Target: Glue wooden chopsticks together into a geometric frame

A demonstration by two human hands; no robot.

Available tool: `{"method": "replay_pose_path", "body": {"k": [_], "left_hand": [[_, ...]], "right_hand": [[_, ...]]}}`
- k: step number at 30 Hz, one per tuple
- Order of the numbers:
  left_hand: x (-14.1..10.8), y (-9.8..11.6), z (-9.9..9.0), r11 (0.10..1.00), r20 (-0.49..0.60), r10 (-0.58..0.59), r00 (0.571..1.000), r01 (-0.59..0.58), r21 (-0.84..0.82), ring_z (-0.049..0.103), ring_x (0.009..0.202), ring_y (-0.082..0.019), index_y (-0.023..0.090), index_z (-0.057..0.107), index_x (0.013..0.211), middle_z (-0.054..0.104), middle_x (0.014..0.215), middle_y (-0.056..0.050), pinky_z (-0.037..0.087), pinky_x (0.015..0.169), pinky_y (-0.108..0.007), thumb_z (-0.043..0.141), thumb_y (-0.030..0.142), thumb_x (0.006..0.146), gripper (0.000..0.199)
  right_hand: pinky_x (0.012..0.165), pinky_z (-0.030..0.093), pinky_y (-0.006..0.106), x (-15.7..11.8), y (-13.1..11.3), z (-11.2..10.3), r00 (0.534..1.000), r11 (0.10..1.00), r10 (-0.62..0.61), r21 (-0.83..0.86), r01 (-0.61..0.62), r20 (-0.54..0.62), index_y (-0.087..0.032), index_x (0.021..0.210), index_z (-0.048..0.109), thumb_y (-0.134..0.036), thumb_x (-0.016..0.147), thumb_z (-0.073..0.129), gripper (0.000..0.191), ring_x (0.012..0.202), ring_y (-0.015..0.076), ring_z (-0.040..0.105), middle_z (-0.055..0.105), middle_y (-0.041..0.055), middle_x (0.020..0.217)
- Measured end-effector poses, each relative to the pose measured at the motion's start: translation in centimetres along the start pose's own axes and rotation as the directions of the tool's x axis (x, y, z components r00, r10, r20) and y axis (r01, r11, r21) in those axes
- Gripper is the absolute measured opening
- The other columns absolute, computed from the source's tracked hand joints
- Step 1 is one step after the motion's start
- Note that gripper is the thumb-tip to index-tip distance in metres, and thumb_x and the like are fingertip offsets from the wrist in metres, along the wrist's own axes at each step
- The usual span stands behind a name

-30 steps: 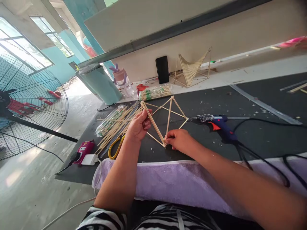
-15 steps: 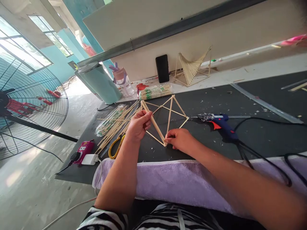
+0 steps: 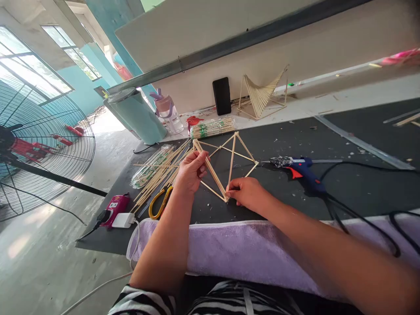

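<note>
One open frame of thin, pale wooden sticks [image 3: 232, 157] is located on the desk [image 3: 272, 201], which has a black surface, in front of the person. The left hand [image 3: 189, 173] is positioned at the frame's upper left corner; its fingers are closed around the sloping, doubled edge of the frame. The right hand [image 3: 246, 191] is positioned at the near lower corner; its thumb and fingertips pinch the sticks at that joint.

One dark blue glue gun with a red trigger [image 3: 303, 168] lies to the right of the frame, nozzle toward it. One clear glue stick [image 3: 328, 161] protrudes from its rear.

Two clear packets of wooden sticks are present: one behind the frame [image 3: 215, 127], one at its left [image 3: 151, 168]. Loose pale sticks [image 3: 157, 179] lie beside the left packet. One yellow looped handle [image 3: 154, 208] lies near the left forearm.

One magenta power socket [image 3: 120, 204] and one white plug adapter [image 3: 123, 220] are at the left edge; the socket's markings are too small to read. At the rear stand one black phone [image 3: 222, 96], one curved stick model [image 3: 260, 94], one clear bottle with a pink lid [image 3: 170, 116] and one pale teal container [image 3: 141, 116]. One purple cloth [image 3: 226, 249] lines the near edge.
</note>
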State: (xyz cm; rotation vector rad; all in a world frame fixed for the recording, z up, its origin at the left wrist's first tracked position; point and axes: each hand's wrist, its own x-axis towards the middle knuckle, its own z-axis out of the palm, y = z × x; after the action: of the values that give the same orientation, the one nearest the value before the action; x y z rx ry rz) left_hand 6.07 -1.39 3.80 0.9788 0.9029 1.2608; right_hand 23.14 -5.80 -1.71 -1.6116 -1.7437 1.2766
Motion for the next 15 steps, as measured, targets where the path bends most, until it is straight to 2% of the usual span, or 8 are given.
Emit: {"method": "replay_pose_path", "body": {"k": [5, 7, 9, 11, 12, 15], "left_hand": [[0.0, 0.4, -0.3, 0.999, 0.000, -0.030, 1.000, 0.030, 0.027, 0.042, 0.044, -0.002, 0.015, 0.069, 0.087, 0.063, 0.074, 0.000, 0.028, 0.036, -0.014, 0.083, 0.048, 0.066, 0.041], [-0.3, 1.0, -0.6, 0.987, -0.008, -0.070, 0.998, 0.070, 0.147, 0.045, 0.043, -0.004, 0.015, 0.070, 0.089, 0.066, 0.075, -0.003, 0.030, 0.035, -0.017, 0.079, 0.056, 0.067, 0.047], [-0.7, 2.0, -0.9, 0.936, -0.077, -0.043, 0.996, 0.067, 0.345, 0.046, 0.041, -0.006, 0.015, 0.069, 0.085, 0.066, 0.072, -0.003, 0.032, 0.034, -0.019, 0.077, 0.055, 0.070, 0.044], [-1.1, 3.6, -0.9, 0.832, -0.168, 0.129, 0.977, -0.014, 0.554, 0.045, 0.040, -0.006, 0.015, 0.069, 0.079, 0.063, 0.065, -0.001, 0.032, 0.036, -0.020, 0.076, 0.044, 0.073, 0.030], [-1.3, 4.6, -0.8, 0.762, -0.187, 0.259, 0.948, -0.082, 0.642, 0.044, 0.041, -0.006, 0.016, 0.069, 0.079, 0.061, 0.062, 0.001, 0.033, 0.037, -0.019, 0.075, 0.037, 0.074, 0.022], [-1.3, 8.3, 0.5, 0.573, -0.089, 0.535, 0.840, -0.284, 0.769, 0.047, 0.051, -0.006, 0.017, 0.072, 0.080, 0.061, 0.063, 0.003, 0.037, 0.047, -0.018, 0.071, 0.024, 0.076, 0.007]], "right_hand": [[0.050, 0.039, 0.022, 0.0, -0.1, 0.0, 1.000, 1.000, 0.009, -0.023, -0.009, -0.004, -0.019, 0.073, 0.067, -0.026, 0.079, 0.064, 0.010, 0.048, 0.0109, 0.057, 0.055, -0.0040, 0.050], [0.049, 0.038, 0.022, 0.1, 0.0, 0.0, 1.000, 1.000, 0.008, -0.014, -0.008, -0.007, -0.019, 0.072, 0.067, -0.025, 0.078, 0.064, 0.009, 0.047, 0.0102, 0.056, 0.055, -0.0041, 0.051], [0.049, 0.038, 0.021, 0.2, 0.2, 0.1, 1.000, 1.000, -0.014, 0.011, 0.014, -0.006, -0.019, 0.072, 0.067, -0.025, 0.077, 0.064, 0.008, 0.046, 0.0099, 0.056, 0.055, -0.0044, 0.051], [0.048, 0.037, 0.021, 0.3, 0.3, 0.2, 0.999, 0.999, -0.033, 0.033, 0.033, -0.003, -0.020, 0.071, 0.067, -0.026, 0.076, 0.065, 0.008, 0.046, 0.0103, 0.056, 0.054, -0.0046, 0.049], [0.048, 0.037, 0.021, 0.3, 0.4, 0.2, 0.999, 0.999, -0.038, 0.039, 0.038, -0.004, -0.020, 0.070, 0.067, -0.026, 0.075, 0.065, 0.008, 0.046, 0.0105, 0.056, 0.054, -0.0045, 0.047], [0.049, 0.037, 0.021, 0.4, 0.4, 0.2, 0.999, 0.999, -0.043, 0.027, 0.043, -0.012, -0.019, 0.067, 0.066, -0.025, 0.073, 0.065, 0.009, 0.047, 0.0104, 0.056, 0.054, -0.0041, 0.046]]}}
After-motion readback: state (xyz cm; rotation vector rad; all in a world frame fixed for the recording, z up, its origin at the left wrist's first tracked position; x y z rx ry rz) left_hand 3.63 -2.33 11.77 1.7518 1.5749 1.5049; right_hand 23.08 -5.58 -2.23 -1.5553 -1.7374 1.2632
